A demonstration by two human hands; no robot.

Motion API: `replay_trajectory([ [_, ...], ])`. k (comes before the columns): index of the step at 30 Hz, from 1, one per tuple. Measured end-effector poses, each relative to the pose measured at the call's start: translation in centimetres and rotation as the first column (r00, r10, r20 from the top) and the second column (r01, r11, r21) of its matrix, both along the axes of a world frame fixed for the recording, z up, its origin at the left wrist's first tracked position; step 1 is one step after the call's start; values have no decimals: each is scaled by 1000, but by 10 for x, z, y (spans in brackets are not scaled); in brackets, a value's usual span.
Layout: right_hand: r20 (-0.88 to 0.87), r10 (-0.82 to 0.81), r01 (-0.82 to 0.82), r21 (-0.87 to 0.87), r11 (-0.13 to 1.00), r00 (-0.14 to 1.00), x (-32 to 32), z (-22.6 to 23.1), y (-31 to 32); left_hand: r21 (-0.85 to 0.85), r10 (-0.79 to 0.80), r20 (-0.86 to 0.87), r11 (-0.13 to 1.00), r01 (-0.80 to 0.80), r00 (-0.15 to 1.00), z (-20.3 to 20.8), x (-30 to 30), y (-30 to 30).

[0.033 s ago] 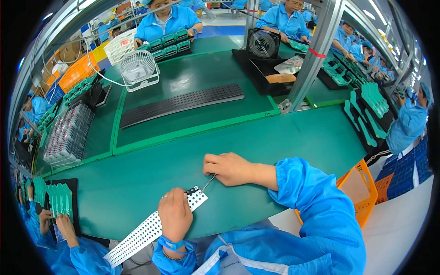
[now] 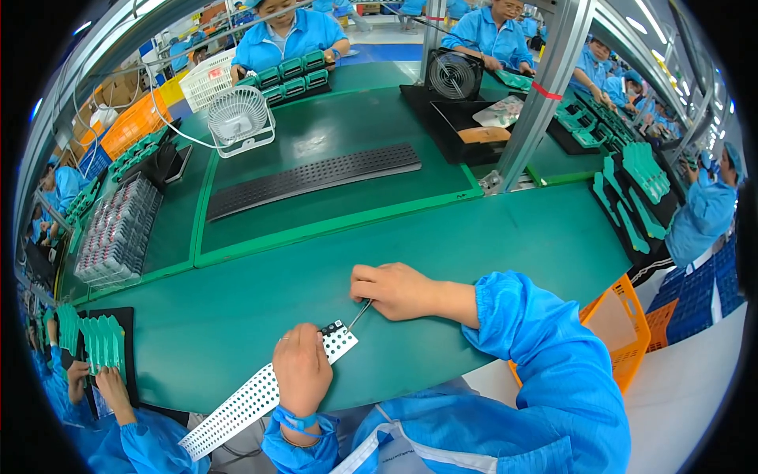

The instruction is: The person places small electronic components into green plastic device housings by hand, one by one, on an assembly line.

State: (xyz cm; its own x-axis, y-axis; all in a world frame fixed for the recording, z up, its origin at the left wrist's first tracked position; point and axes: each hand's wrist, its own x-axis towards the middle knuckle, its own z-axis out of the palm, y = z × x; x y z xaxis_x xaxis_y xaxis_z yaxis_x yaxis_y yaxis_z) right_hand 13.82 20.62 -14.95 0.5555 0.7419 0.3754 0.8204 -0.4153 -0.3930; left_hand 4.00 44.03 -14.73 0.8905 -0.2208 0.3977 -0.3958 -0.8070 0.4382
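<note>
My left hand point(image 2: 303, 368) is closed over a long white strip point(image 2: 237, 407) dotted with rows of dark round spots. The strip runs from the table down past its front edge toward the lower left. Small black pieces point(image 2: 332, 327) lie at the strip's upper end, beside my left fingertips. Pinched in my right hand point(image 2: 392, 291) is a thin metal tool, apparently tweezers point(image 2: 359, 315), its tip down at the strip's end near those pieces. The fingers of my left hand partly hide the strip.
A dark perforated strip point(image 2: 316, 180) lies farther back on the green table point(image 2: 489, 237). A white fan point(image 2: 238, 118), stacked clear trays point(image 2: 118, 229) and a metal post point(image 2: 545, 95) stand around. An orange crate point(image 2: 624, 332) is at the right. A co-worker's hands point(image 2: 114, 391) work at left.
</note>
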Motion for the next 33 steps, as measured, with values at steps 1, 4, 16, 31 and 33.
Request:
replay_trajectory([
  [1,-1,1,-1,0,1000,1000,0,0,0,0,0,-9,1000,0,1000,1,0,0],
  [4,-6,2,-2,-13,1000,1000,0,1,0,-2,4,-10,1000,-4,1000,1,0,-1],
  [16,5,-2,2,-3,1000,1000,-1,2,1,-11,3,0,1000,-3,1000,0,-1,1],
  [31,8,-18,18,-7,1000,1000,-1,2,1,4,10,-7,1000,-10,1000,2,-1,-1],
  [33,7,-15,15,-1,1000,1000,-2,2,1,0,8,-10,1000,-8,1000,3,-1,-1],
])
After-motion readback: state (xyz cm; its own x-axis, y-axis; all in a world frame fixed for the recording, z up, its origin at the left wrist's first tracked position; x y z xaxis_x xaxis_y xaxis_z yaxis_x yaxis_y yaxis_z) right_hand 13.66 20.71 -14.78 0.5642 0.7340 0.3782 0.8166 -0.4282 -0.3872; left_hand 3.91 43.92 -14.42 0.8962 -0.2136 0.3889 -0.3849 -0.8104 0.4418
